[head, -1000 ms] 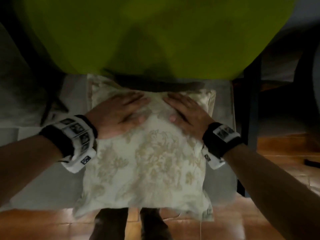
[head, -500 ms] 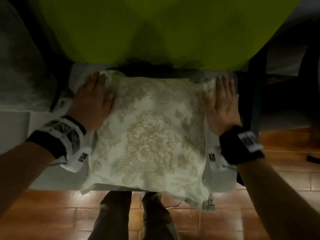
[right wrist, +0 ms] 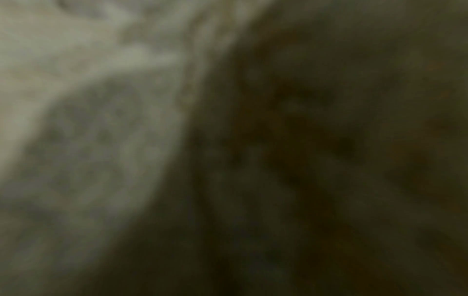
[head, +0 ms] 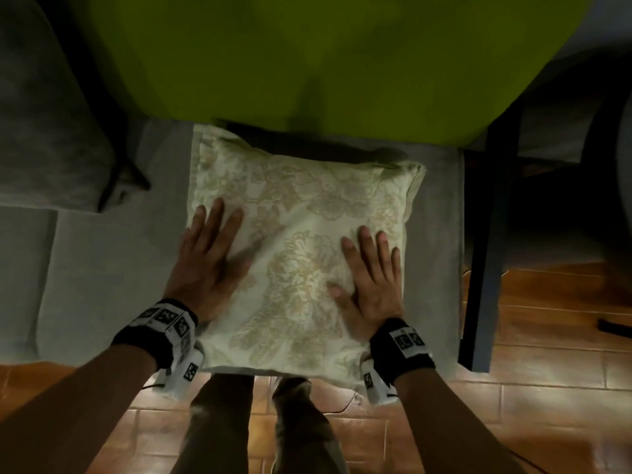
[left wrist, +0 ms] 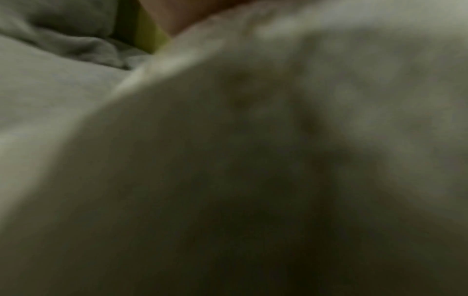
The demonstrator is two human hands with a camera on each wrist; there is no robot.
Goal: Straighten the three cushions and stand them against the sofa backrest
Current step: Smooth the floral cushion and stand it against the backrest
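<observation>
Both hands moved off the cushion's side edges: left hand (head: 208, 268) and right hand (head: 371, 285) now press flat, fingers straight, on the floral cushion (head: 307, 234). It lies flat on the sofa seat (head: 102, 268) below the green backrest (head: 307, 63); smoothing nearly done, not yet stood up.

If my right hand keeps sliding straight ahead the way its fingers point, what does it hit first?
The right hand would cross the cushion to its far edge, then probably meet the green backrest behind; depth there is unclear.

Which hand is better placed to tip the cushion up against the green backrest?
Neither clearly. Left hand and right hand both lie flat on the cushion, equally short of the backrest; use both.
</observation>
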